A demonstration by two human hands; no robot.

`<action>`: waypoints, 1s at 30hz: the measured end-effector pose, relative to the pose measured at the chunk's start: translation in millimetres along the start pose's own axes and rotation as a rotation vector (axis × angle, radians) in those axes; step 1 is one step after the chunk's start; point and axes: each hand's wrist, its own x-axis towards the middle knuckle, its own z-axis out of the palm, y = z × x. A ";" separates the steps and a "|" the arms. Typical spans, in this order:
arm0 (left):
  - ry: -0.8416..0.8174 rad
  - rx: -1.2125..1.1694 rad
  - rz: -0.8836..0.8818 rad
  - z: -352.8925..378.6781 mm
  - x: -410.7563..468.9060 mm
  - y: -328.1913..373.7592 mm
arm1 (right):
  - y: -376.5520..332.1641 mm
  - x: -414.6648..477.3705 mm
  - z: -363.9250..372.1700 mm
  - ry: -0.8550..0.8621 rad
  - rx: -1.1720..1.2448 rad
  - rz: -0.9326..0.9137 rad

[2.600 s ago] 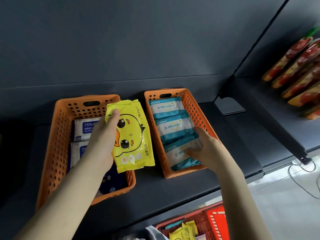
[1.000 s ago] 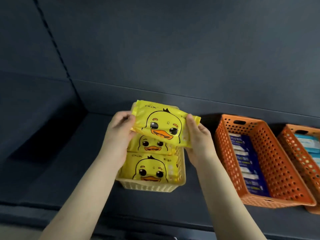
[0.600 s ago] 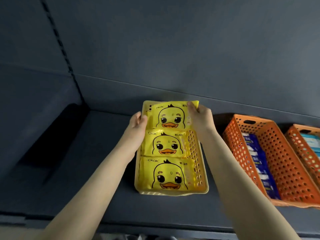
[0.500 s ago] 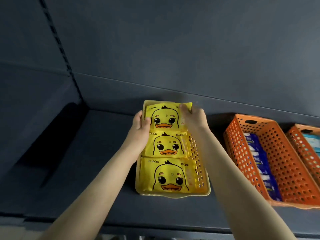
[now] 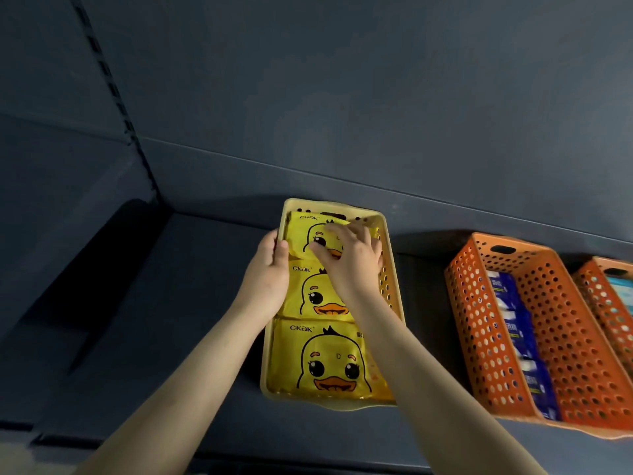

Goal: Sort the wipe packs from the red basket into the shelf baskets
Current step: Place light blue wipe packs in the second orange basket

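Placement | right hand [image 5: 349, 265] is pressing spread, fairly straight fingers on rear duck pack [image 5: 301, 234], seemingly seating it flat in yellow basket [image 5: 325, 405] | left hand [image 5: 269, 269] is pinching basket's left wall, likely steadying it

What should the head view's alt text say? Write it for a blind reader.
The left hand and right hand settle a duck wipe pack at the back of a yellow basket on a dark shelf, behind two matching packs. Orange baskets holding blue packs stand to its right.
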 end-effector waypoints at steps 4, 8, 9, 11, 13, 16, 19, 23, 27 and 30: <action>0.011 -0.007 -0.030 1.3 2.9 -3.1 | 4.8 5.1 10.5 -0.010 0.048 -0.056; 0.017 -0.014 -0.012 1.6 4.7 -4.2 | 2.8 9.0 8.2 -0.041 0.032 -0.067; 0.008 -0.004 -0.002 1.2 4.7 -4.2 | 2.6 8.6 5.7 -0.063 0.036 -0.071; -0.028 0.042 0.025 -0.9 4.4 -4.5 | 2.7 3.8 -5.0 -0.115 0.070 -0.080; -0.062 0.132 0.063 -5.7 2.5 -3.5 | 6.0 -9.8 -24.4 -0.096 0.148 -0.096; -0.014 0.398 0.230 -12.0 -13.6 4.4 | 23.0 -52.7 -69.3 0.035 0.284 -0.113; 0.015 0.482 0.468 -0.3 -52.5 22.4 | 59.7 -118.7 -113.3 0.152 0.324 -0.069; -0.158 0.372 0.636 50.6 -127.0 38.7 | 133.5 -226.8 -148.7 0.347 0.444 0.111; -0.433 0.230 0.694 120.8 -211.6 26.3 | 203.1 -357.7 -176.5 0.448 0.451 0.297; -0.609 0.164 0.621 176.4 -282.0 6.3 | 249.6 -454.9 -191.0 0.461 0.510 0.445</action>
